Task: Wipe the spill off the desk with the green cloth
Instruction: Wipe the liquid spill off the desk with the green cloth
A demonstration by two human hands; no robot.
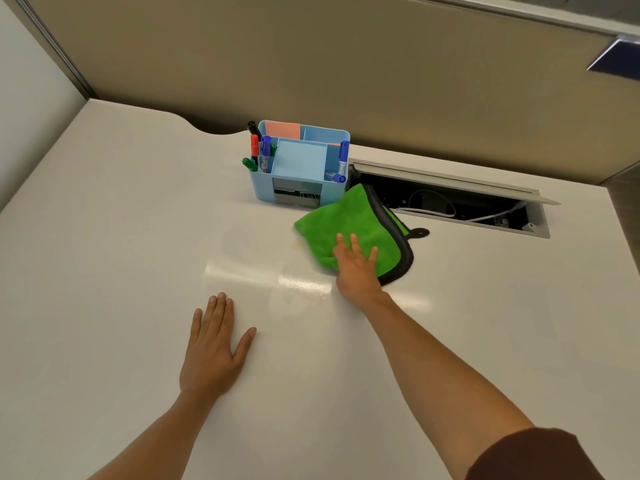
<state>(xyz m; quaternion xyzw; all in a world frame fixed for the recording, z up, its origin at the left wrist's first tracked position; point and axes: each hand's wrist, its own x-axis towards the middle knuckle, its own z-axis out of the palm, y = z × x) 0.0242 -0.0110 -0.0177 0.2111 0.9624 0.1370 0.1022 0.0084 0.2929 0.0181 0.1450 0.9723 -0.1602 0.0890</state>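
Observation:
A green cloth [332, 225] with a dark grey edge lies folded on the white desk [104, 237], just in front of the blue organiser. My right hand [356, 268] rests flat on the cloth's near edge, fingers spread and pressing down. My left hand [213, 344] lies flat and open on the bare desk, nearer to me and to the left. A faint yellowish smear [298, 242] shows on the desk at the cloth's left edge. Glossy reflections streak the surface between my hands.
A light blue desk organiser [299, 168] with several markers stands behind the cloth. To its right an open cable hatch [460, 202] with white cables is sunk into the desk. A beige partition [346, 71] closes off the back.

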